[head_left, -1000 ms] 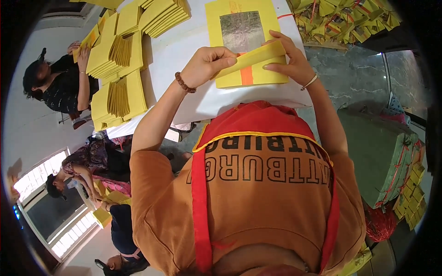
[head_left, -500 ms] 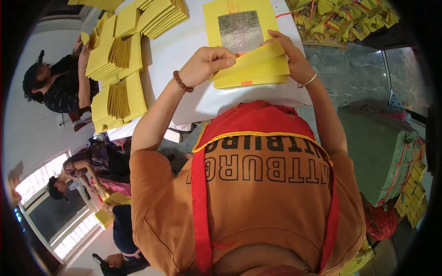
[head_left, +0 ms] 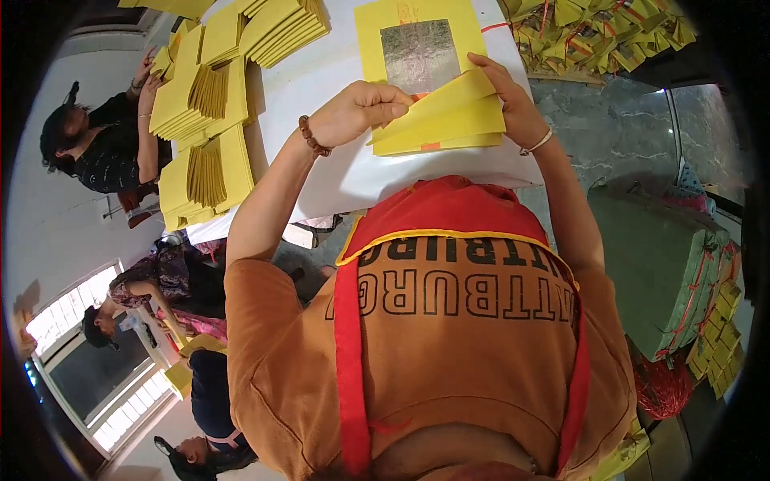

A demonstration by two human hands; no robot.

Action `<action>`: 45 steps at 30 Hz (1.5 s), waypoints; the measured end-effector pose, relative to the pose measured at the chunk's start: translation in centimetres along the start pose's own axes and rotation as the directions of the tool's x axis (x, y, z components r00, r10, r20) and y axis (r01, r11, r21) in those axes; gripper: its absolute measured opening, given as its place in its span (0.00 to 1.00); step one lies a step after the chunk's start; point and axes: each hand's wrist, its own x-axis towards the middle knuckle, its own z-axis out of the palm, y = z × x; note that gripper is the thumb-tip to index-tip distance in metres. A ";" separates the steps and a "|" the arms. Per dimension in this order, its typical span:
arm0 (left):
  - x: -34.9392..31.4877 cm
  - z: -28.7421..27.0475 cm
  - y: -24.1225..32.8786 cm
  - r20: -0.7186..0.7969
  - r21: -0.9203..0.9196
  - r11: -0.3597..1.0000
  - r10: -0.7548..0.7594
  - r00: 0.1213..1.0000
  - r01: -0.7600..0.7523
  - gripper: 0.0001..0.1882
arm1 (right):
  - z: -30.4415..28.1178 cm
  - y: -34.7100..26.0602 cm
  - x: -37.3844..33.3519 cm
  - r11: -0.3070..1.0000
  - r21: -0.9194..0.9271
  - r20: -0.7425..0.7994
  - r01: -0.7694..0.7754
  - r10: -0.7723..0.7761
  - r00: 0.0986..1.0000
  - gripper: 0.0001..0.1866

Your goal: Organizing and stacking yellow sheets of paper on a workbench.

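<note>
Paper folding fills the upper middle of the frame: both hands work a yellow sheet point(head_left: 449, 120) over a white table point(head_left: 321, 88). The left hand point(head_left: 357, 112) is curled shut, pinching the sheet's left edge between thumb and fingers; a bead bracelet point(head_left: 313, 136) sits on that wrist. The right hand point(head_left: 513, 104) grips the sheet's right side, fingers spread over the top fold and thumb hidden beneath, with a thin bangle point(head_left: 537, 144) at the wrist. The sheet is lifted off the table and partly doubled over, its layers fanned open toward the lower right. Just above it, flat on the table, lies a pile of yellow squares topped by one with a silver foil patch point(head_left: 417, 52).

To fold it well, judging from this grip, the edges want lining up before any crease is pressed; the upper layer sits skewed against the lower, so the right hand should square the corners while the left holds its pinch as the anchor. The paper looks thin, so a light, even pull would keep it from tearing or wrinkling.

Stacks of yellow paper point(head_left: 208, 104) crowd the upper left, where another person's hands work. Folded yellow pieces tied with red string point(head_left: 609, 32) heap in the upper right.
</note>
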 end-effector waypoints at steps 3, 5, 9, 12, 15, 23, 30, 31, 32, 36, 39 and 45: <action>0.0 -0.2 -0.1 0.021 0.005 1.000 -0.007 1.000 0.007 0.11 | 0.0 0.2 0.0 1.000 -0.011 0.008 -0.005 0.005 1.000 0.23; 0.0 -0.2 -0.1 0.035 0.010 1.000 -0.001 0.999 0.000 0.11 | 0.0 0.5 -0.1 1.000 -0.010 0.011 0.001 -0.001 1.000 0.23; 0.0 -0.1 -0.1 0.046 -0.008 1.000 0.012 0.999 -0.012 0.12 | 0.2 0.2 -0.1 0.999 0.050 -0.033 0.001 0.000 0.999 0.21; 0.0 -0.3 -0.5 0.055 -0.032 0.999 0.021 0.998 -0.019 0.12 | -0.4 0.7 0.4 0.985 -0.055 0.059 0.166 -0.163 0.985 0.17; -0.5 -0.6 -0.2 0.017 -0.068 0.996 0.059 0.998 -0.057 0.15 | -0.4 0.9 0.2 0.987 -0.041 0.048 0.156 -0.154 0.987 0.12; -2.1 -1.2 -2.0 -0.147 0.579 0.744 0.498 0.855 -0.333 0.32 | -0.3 0.3 0.2 0.996 0.037 0.019 0.083 -0.084 0.996 0.10; -0.6 1.0 -3.8 -0.181 0.948 0.315 0.662 0.728 -0.050 0.24 | -0.6 -0.8 0.7 0.995 -0.058 -0.011 0.079 -0.080 0.997 0.09; -0.7 1.0 -3.7 -0.187 0.946 0.320 0.663 0.724 -0.048 0.24 | -0.6 -1.3 0.9 0.995 -0.061 -0.005 0.079 -0.079 0.997 0.09; -0.9 1.1 -3.5 -0.155 0.960 0.275 0.684 0.713 -0.055 0.24 | -0.5 -1.9 1.0 0.964 -0.241 -0.090 0.115 -0.140 0.986 0.10; -2.5 1.1 -3.1 -0.026 0.964 0.208 0.694 0.719 -0.166 0.23 | -1.6 -4.1 0.5 0.758 -0.609 -0.016 0.235 -0.308 0.951 0.12; -3.7 2.0 -3.0 0.017 0.950 0.225 0.657 0.754 -0.217 0.23 | -1.8 -4.7 -0.7 0.720 -0.628 0.109 0.295 -0.293 0.950 0.14; -3.5 2.2 -2.4 -0.278 0.709 0.654 0.603 0.748 -0.264 0.13 | -1.1 -5.6 -0.3 0.874 -0.441 0.088 0.205 -0.186 0.979 0.09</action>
